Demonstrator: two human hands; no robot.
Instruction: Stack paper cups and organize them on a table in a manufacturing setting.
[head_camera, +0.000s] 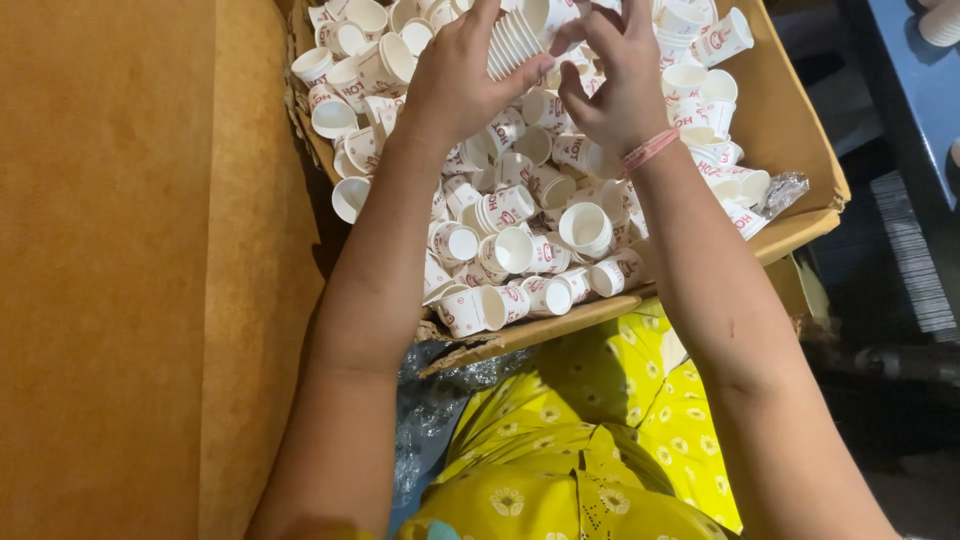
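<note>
A cardboard box (790, 130) lies in front of me, heaped with several small white paper cups (520, 240) with red print. My left hand (455, 75) is closed around a nested stack of cups (515, 40), held on its side over the heap. My right hand (615, 85) sits just to the right of the stack, fingers curled and touching its open end and the cups beneath; whether it grips one is hidden by the fingers. A pink thread band circles my right wrist.
A tall orange-brown cardboard panel (130, 270) fills the left side. Crumpled clear plastic (425, 410) lies under the box's near edge, above my yellow flowered clothing (590, 430). A blue surface (915, 70) and a dark ridged mat (915, 260) are at right.
</note>
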